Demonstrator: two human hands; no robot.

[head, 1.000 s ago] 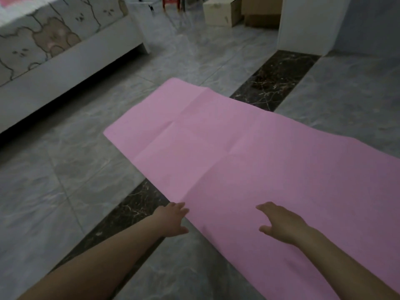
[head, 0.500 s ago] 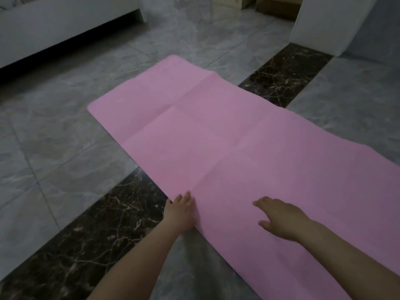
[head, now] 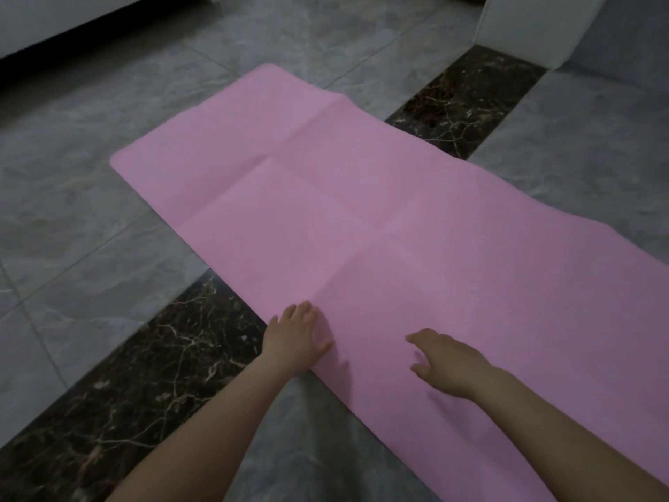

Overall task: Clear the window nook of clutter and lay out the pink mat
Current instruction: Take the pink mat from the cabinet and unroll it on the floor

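Pink mat (head: 362, 211) lies unrolled on the grey marble-tile floor (head: 90, 219), running from far left to near right, where it leaves the frame. Plain pink surface, thin, matte. Fold creases cross it: one long crease down its length, at least two across, dividing it into panels. A slight ridge stands up at the far edge where a crease meets it; right-hand far edge ripples a little. Far-left corner rounded and flat to the floor. The mat crosses a dark brown veined tile band (head: 152, 360), which shows on both sides of it.

Left hand (head: 297, 336) flat on the mat's near edge, palm down, fingers straight and close together, thumb out to the right. Right hand (head: 447, 362) further in over the mat, palm down, fingers loosely spread; whether it touches cannot be told.

White wall corner (head: 535, 27) far right. Pale furniture base (head: 54, 19) far left, dark gap below.
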